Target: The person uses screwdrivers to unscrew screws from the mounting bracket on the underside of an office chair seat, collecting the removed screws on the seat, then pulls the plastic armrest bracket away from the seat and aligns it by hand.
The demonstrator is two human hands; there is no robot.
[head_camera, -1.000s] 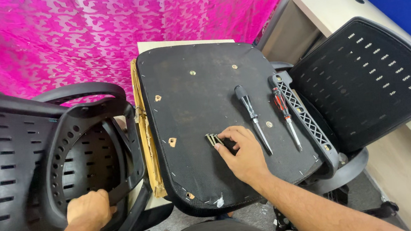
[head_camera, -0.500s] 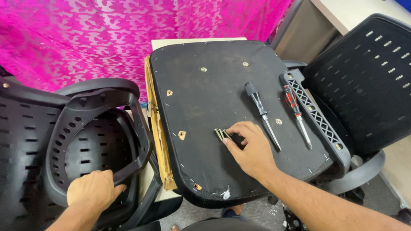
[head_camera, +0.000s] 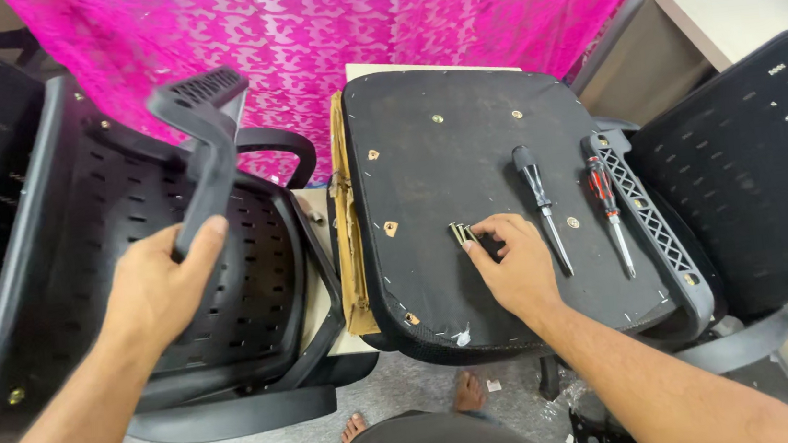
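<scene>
Head view: the left hand point(head_camera: 158, 290) is clenched around a black plastic armrest point(head_camera: 204, 143), lifted over the chair shell point(head_camera: 82, 280). The right hand point(head_camera: 514, 263) rests on the upturned seat base point(head_camera: 464, 147), its fingers point(head_camera: 474, 247) pinching small screws point(head_camera: 461, 234). Two screwdrivers point(head_camera: 542, 202) lie just beside it.

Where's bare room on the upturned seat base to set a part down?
Free: the upper-left of the seat base, between its left edge and the black screwdriver; also the near strip below the right hand. Crowded: the right side, where both screwdrivers, the red one too, lie beside the armrest.
</scene>
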